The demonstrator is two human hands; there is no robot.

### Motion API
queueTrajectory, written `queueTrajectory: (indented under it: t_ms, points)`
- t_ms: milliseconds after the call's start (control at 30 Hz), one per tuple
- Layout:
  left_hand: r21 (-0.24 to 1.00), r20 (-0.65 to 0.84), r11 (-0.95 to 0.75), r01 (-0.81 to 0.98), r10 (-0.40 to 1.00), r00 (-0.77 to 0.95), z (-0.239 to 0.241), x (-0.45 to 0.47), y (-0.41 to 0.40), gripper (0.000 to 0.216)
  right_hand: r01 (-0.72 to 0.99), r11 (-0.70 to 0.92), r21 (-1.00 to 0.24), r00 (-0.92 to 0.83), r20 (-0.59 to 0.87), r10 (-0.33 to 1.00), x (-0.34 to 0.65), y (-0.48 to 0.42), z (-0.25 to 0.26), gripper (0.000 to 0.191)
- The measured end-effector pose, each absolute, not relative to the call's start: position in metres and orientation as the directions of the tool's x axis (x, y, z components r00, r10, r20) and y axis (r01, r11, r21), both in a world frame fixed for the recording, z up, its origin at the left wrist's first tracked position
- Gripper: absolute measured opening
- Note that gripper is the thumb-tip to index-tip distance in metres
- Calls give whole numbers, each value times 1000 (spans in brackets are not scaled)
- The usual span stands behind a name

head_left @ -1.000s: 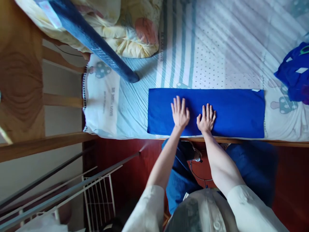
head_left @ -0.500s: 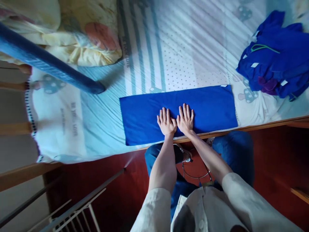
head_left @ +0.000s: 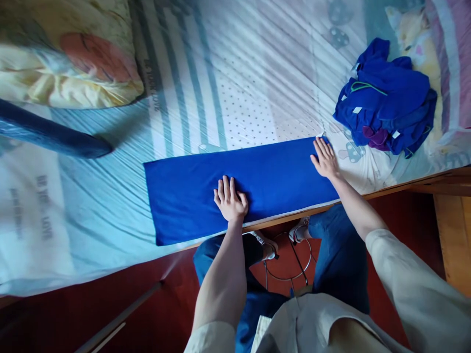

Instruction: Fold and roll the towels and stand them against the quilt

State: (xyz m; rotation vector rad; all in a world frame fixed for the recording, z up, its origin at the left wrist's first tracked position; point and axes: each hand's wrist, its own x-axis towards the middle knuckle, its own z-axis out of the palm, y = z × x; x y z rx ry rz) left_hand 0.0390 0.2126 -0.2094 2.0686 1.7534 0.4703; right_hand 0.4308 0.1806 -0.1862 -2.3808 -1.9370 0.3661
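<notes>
A long folded blue cloth (head_left: 191, 189) lies flat along the near edge of the bed. My left hand (head_left: 230, 201) rests flat on its middle, fingers stretched out. My right hand (head_left: 324, 158) lies open on the cloth's right end, fingers near the far right corner with its small white tag.
A pile of crumpled blue garments (head_left: 386, 105) sits on the bed at the right. A yellow patterned pillow (head_left: 66, 63) and a dark blue bar (head_left: 51, 135) are at the left. The striped sheet (head_left: 239, 73) covers the mattress; the wooden bed frame (head_left: 405, 184) runs below.
My right hand has slid from beside my left hand to the cloth's right end. The view has shifted right, bringing the garment pile further into sight.
</notes>
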Motion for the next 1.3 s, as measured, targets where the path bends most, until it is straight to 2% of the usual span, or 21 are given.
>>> queueTrajectory:
  t_ms: [267, 667, 1067, 1300]
  points:
    - [519, -26, -123, 846, 987, 159, -208, 39, 214, 63, 959, -263, -106, 245, -156, 957, 461, 185, -201, 70]
    - [526, -46, -120, 842, 984, 169, -209, 37, 215, 62, 967, -222, -127, 194, -199, 961, 444, 88, -182, 66]
    - [514, -60, -137, 847, 979, 195, -207, 39, 216, 64, 974, -200, -109, 179, -182, 967, 445, 88, -183, 68]
    - [497, -69, -89, 863, 987, 142, -190, 20, 165, 66, 952, -281, -125, 256, -183, 949, 432, 73, -173, 66]
